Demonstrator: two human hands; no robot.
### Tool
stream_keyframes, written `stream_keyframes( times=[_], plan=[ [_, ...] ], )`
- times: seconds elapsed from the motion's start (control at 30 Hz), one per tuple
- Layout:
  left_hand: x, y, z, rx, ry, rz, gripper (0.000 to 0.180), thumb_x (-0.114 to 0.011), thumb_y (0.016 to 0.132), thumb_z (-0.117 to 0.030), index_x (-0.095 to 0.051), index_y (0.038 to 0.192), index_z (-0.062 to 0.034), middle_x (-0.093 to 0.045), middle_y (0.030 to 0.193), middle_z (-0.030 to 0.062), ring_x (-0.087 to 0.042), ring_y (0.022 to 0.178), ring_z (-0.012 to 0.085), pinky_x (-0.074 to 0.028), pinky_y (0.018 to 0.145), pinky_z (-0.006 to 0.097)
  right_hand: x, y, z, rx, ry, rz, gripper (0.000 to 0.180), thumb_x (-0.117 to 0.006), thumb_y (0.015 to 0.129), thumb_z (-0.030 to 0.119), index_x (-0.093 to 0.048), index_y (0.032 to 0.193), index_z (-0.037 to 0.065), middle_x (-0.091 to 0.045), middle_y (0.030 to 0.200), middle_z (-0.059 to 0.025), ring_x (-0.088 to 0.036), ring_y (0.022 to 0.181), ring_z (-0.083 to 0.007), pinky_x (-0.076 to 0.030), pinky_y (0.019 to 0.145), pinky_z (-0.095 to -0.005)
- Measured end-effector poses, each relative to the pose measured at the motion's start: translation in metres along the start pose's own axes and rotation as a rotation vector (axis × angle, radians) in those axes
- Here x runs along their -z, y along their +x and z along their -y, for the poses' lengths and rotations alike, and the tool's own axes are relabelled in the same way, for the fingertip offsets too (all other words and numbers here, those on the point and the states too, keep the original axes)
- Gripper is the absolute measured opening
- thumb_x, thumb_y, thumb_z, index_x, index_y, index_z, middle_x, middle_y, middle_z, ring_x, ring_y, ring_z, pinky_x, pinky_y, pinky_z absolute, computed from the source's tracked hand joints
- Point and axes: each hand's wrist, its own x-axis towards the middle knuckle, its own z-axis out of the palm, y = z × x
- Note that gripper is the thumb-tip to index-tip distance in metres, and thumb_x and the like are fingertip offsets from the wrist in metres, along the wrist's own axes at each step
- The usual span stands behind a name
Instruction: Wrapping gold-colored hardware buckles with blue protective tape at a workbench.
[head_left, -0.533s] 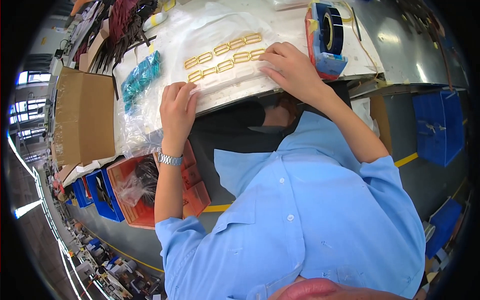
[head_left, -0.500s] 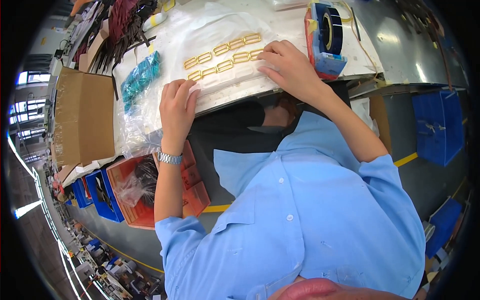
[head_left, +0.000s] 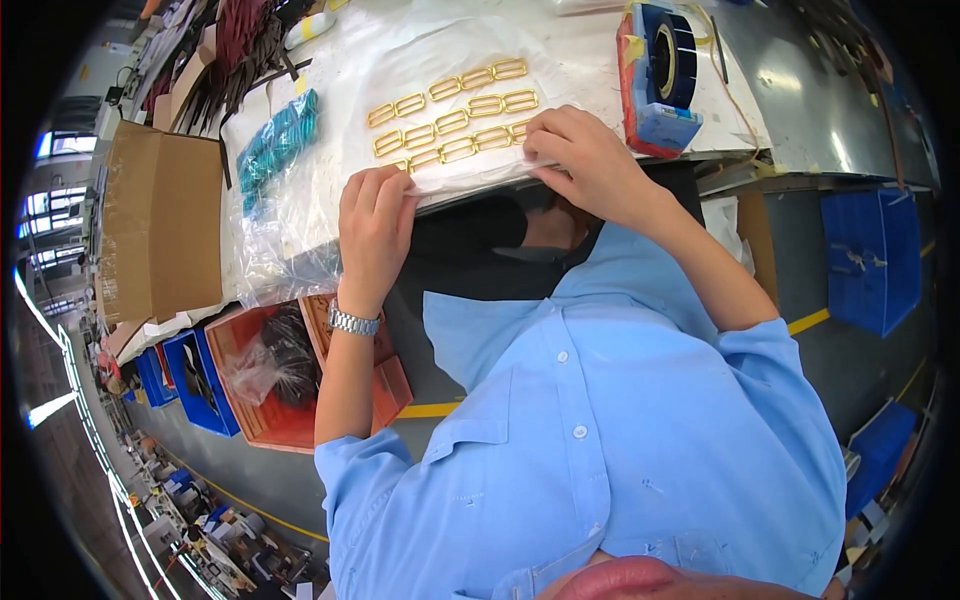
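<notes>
Sheet (head_left: 475, 172) drawn to table edge (head_left: 735, 143), left fingers (head_left: 374, 186) and right fingers (head_left: 556, 132) pinching it, room beyond buckles (head_left: 453, 121)

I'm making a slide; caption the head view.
Left hand and right hand hold the near edge of a white sheet, three rows of gold buckles beyond.

No readable words, no legible numbers or labels, no signs clear enough to read
</notes>
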Motion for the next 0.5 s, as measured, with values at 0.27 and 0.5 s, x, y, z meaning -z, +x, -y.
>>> stream_keyframes(
  times=[0.27, 0.5],
  plan=[
    [-0.001, -0.019, 0.001, -0.018, -0.065, -0.049, 0.028, -0.079, 0.087, -0.003, -0.069, 0.113, -0.0035, -0.071, 0.114, 0.0126, -0.066, 0.11, 0.0355, -0.054, 0.096, 0.045, 0.002, -0.002, 0.001, -0.151, 0.069, -0.127, 0.03, -0.075, 0.094, 0.014, -0.068, 0.121, 0.004, -0.065, 0.132, -0.0127, -0.06, 0.123, -0.0342, -0.05, 0.105, -0.0454],
    [-0.004, 0.022, 0.03, 0.192, -0.017, -0.262, 0.02, -0.074, 0.095, -0.01, -0.07, 0.114, -0.0019, -0.072, 0.113, 0.017, -0.067, 0.109, 0.0371, -0.054, 0.096, 0.047, -0.033, 0.05, -0.047, -0.276, -0.427, -0.342, 0.04, -0.071, 0.094, 0.013, -0.064, 0.13, -0.002, -0.065, 0.13, -0.0202, -0.062, 0.12, -0.0386, -0.054, 0.099, -0.0483]
  ],
)
